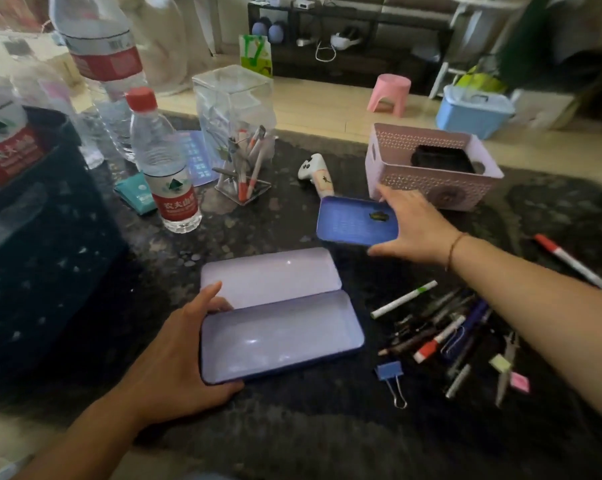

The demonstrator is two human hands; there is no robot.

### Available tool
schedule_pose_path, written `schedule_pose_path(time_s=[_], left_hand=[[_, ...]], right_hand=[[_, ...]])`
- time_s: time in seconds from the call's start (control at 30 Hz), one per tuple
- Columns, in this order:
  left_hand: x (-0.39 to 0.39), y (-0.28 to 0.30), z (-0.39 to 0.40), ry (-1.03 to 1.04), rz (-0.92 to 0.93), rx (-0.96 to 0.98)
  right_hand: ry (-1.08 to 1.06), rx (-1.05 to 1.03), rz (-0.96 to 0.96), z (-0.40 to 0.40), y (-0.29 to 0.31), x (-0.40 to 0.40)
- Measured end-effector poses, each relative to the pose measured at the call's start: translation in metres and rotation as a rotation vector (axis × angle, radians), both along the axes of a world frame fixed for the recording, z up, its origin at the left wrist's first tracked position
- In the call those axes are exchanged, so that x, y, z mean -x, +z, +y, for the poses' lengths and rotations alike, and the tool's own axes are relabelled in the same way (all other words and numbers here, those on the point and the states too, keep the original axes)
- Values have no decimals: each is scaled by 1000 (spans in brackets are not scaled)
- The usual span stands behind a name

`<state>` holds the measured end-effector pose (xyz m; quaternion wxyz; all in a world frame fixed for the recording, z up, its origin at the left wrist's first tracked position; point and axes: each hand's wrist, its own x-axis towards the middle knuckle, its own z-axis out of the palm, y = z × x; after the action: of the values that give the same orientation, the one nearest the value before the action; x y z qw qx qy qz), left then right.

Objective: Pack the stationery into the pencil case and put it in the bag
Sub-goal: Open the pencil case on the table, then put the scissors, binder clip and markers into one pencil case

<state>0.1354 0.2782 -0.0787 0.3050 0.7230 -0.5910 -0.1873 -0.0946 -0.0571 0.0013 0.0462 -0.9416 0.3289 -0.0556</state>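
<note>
An open lilac tin pencil case [278, 337] lies in the middle of the dark table, lid flipped back, both halves bare. My left hand [178, 344] grips its left end. My right hand [413, 226] holds a blue inner tray [355, 221] by its right end, further back, with a small dark object in it. Loose stationery [445, 330] lies in a heap to the right: pens, markers, a white pen [401, 299], a blue binder clip [391, 372], small erasers [519, 381]. A red-capped marker [569, 261] lies apart at the far right.
A pink perforated basket [431, 181] stands behind my right hand. A clear pen holder [238, 133] with markers, water bottles [167, 168] and a white game controller [315, 171] stand at the back. A dark crate [32, 254] fills the left side.
</note>
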Motion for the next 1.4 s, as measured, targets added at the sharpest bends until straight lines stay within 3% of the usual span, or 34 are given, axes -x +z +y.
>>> schedule_pose_path(time_s=[0.13, 0.33, 0.43, 0.5, 0.57, 0.73, 1.07, 1.23, 1.33, 1.4], left_hand=[[-1, -3, -4, -17, 8, 59], [-7, -10, -5, -57, -20, 56], [-20, -16, -18, -61, 22, -42], [-20, -15, -19, -65, 33, -71], [-13, -16, -13, -83, -52, 3], [-10, -15, -10, -60, -51, 55], [-4, 0, -7, -77, -136, 34], [0, 4, -5, -74, -109, 30], [1, 3, 0, -91, -138, 52], [4, 5, 4, -102, -134, 54]], right_hand=[[-143, -76, 135, -42, -29, 5], [-129, -116, 164, -46, -47, 18], [15, -33, -102, -23, -40, 53], [111, 31, -174, -4, -33, 93], [89, 50, -102, 16, -28, 139], [19, -54, 59, 55, -33, 215], [143, 135, 352, 48, -27, 240], [96, 161, 527, 41, -10, 254], [38, 191, 432, 41, -3, 281], [-86, 149, 166, 42, -4, 294]])
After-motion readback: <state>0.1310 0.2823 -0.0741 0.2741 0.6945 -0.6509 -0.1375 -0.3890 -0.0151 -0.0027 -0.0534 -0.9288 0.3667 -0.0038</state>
